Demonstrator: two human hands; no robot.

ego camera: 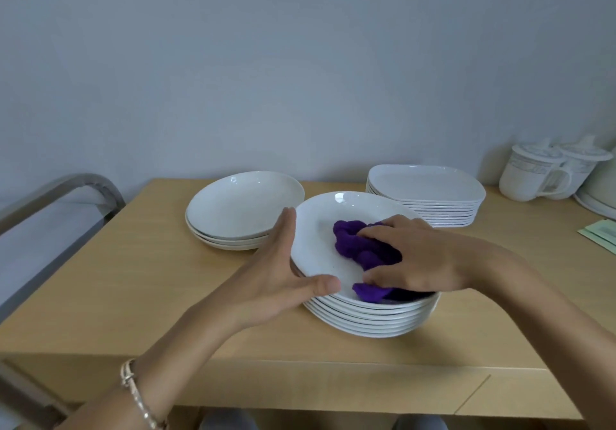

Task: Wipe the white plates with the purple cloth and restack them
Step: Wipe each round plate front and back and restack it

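Pale wood counter below a grey wall: my right hand grips the bunched purple cloth on the glossy top plate of the near round stack, my left hand straight-fingered against its rim, square plates and lidded mugs behind.

Table: light wood-grain top, plain front panel with a slanted seam near the right corner. Wall: bare, pale grey-blue, directly behind the table. Two white lidded mugs, far right on the table, touching: left mug with patterned band and its handle facing the viewer; right mug partly hidden behind it. Rounded white object, just right of the mugs, cut off by the frame edge. Pale green paper packets, right edge, flat. Curved grey metal rail, left of the table.
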